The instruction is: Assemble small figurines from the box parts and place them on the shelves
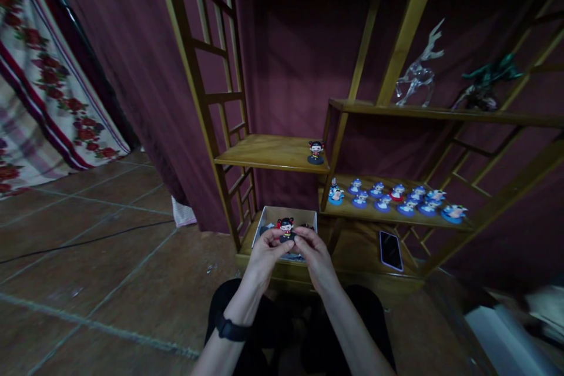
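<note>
Between my two hands is a small figurine with black hair, red hair buns and a dark round base. My left hand pinches it from the left side, and my right hand grips its base from the right. The figurine is upright above an open cardboard box, which holds other items mostly hidden behind my hands. A similar figurine stands at the right end of the wooden shelf above the box.
Several blue, purple and red figurines stand in rows on the right shelf. Below them lies a phone. A clear deer ornament and a green ornament occupy the upper shelf. Upright wooden posts frame the compartments.
</note>
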The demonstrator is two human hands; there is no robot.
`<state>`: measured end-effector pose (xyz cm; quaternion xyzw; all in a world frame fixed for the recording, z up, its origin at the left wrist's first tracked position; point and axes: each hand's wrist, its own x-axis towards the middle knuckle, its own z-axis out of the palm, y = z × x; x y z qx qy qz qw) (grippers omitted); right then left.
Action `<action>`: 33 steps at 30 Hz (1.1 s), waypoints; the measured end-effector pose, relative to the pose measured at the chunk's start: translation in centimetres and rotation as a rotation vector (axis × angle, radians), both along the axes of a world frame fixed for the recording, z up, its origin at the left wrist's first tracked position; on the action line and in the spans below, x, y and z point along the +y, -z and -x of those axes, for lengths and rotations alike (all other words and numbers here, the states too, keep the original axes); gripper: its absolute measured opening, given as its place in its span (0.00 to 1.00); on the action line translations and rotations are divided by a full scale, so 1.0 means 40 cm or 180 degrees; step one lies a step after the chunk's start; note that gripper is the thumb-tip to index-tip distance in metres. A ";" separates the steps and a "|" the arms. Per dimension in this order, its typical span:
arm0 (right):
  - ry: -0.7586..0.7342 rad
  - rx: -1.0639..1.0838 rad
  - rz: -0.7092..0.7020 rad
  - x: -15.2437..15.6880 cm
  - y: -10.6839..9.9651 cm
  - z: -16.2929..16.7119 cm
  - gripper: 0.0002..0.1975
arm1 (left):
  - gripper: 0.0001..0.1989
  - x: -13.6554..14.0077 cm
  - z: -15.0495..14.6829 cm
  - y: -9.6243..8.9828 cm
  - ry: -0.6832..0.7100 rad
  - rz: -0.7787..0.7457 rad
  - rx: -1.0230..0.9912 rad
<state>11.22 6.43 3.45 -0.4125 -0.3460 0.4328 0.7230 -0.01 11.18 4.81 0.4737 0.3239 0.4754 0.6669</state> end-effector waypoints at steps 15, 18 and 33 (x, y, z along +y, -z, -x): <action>-0.0002 -0.0004 0.0004 -0.007 -0.039 -0.004 0.15 | 0.17 0.005 0.004 -0.044 0.0108 0.0138 -0.0243; 0.0025 -0.0005 0.0074 -0.012 -0.051 -0.007 0.16 | 0.17 0.013 0.015 -0.045 0.0290 0.0533 -0.0512; 0.0019 -0.0464 -0.0040 -0.026 -0.078 -0.007 0.13 | 0.09 0.020 0.032 -0.050 0.0599 0.1302 -0.1304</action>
